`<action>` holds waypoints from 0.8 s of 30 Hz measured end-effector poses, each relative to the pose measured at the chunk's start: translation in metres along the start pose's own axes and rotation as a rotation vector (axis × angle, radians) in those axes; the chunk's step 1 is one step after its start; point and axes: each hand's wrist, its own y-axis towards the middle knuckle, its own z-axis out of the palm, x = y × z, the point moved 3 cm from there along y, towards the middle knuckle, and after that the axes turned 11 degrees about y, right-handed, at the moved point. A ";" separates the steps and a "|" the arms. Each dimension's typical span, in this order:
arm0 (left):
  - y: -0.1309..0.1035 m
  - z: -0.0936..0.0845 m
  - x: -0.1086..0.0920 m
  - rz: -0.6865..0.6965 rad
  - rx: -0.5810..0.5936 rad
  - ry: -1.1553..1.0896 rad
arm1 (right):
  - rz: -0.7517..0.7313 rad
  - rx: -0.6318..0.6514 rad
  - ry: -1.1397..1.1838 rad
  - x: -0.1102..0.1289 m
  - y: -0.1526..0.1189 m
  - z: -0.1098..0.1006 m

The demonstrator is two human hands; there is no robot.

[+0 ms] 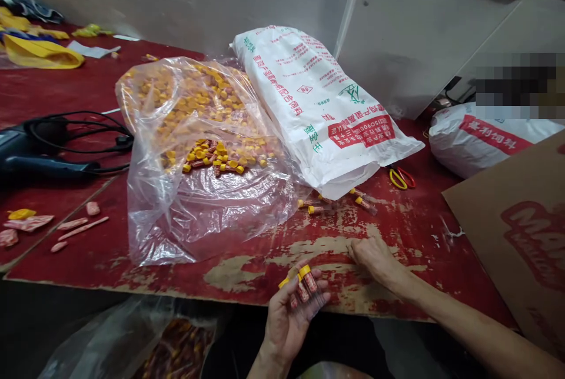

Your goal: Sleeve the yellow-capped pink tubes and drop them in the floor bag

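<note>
The left hand [289,317] grips 3 yellow-capped tubes [303,288]. Beside it, the right hand [374,256] rests curled on the red table [397,226], holding nothing visible.

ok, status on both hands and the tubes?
Left hand shut on yellow-capped tubes, at table edge. Right hand flat on the table, holding nothing. Loose tubes lie by the white sack; clear bag of tubes to the left.

On the tabletop [397,232] an open plastic bag [198,155] of capped vials lies left of a printed sack [318,102], loose vials [318,208] and scissors [401,178] before the sack, a cardboard sheet [516,232] at far right, a hair dryer [39,152] at far left.
</note>
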 end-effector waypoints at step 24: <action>-0.050 -0.050 -0.045 0.492 -0.117 -0.168 | -0.849 -0.624 0.597 0.186 -0.059 0.025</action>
